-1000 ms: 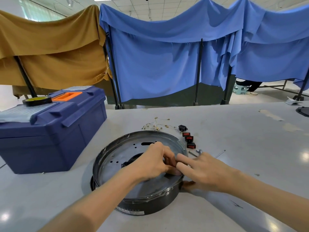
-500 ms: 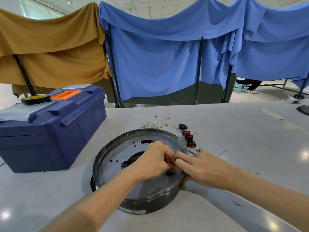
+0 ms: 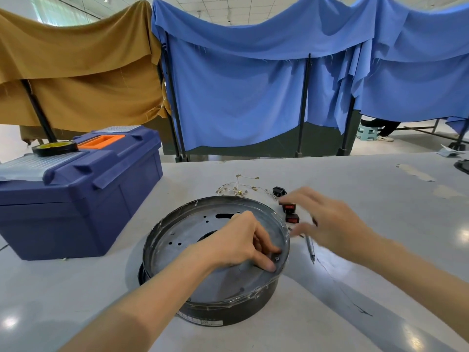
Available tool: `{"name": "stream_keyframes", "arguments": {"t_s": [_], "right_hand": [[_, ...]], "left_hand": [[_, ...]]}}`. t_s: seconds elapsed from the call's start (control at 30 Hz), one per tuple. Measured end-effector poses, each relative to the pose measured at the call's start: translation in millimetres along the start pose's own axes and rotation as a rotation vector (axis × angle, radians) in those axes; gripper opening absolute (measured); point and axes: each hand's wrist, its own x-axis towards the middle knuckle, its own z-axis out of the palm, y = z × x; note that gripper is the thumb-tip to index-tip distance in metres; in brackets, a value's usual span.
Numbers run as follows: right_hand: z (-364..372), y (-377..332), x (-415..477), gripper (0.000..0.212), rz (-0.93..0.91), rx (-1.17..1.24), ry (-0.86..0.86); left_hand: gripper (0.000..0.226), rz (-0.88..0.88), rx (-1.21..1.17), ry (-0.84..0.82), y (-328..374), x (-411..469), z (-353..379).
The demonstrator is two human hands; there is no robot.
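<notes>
No legible text; white label (image 3: 203, 322) on the round metal housing (image 3: 243, 309) too small, blurred

It looked like a workshop hall split into work bays. Blue cloths (image 3: 241, 97) and an ochre cloth (image 3: 76, 72) hung over black stands at 12 o'clock, under a tiled office ceiling (image 3: 253, 6). On the desk (image 3: 355, 189) sat a blue toolbox (image 3: 76, 207) at 10 o'clock, a tape roll (image 3: 54, 148) on its lid. At 1 o'clock of the round metal housing (image 3: 210, 295) lay red switches (image 3: 289, 207) and loose wires (image 3: 238, 189).
</notes>
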Motion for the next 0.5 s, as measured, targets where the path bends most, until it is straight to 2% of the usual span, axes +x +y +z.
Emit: {"name": "stream_keyframes", "arguments": {"t_s": [0.1, 0.23, 0.37, 0.43, 0.5], "right_hand": [[-15.3, 3.6, 17.5, 0.037, 0.285, 0.232, 0.244], [-30.5, -2.9, 40.0, 0.021, 0.401, 0.537, 0.544], [-44.8, -13.0, 60.1, 0.048, 0.547, 1.079, 0.839], [-47.5, -19.4, 67.4, 0.055, 0.612, 1.306, 0.886], [-44.0, -25.1, 71.2, 0.058, 0.64, 1.413, 0.857]], "left_hand": [[0.033, 0.012, 0.074, -0.002, 1.0, 3.0, 1.4], [0.032, 0.008, 0.101, -0.01, 2.4, 3.8, 1.8], [0.029, 0.009, 0.133, -0.004, 2.3, 5.9, 2.2], [0.024, 0.012, 0.138, 0.009, 1.6, 7.3, 2.4], [0.021, 0.013, 0.12, 0.007, 0.7, 8.2, 2.1]]}}
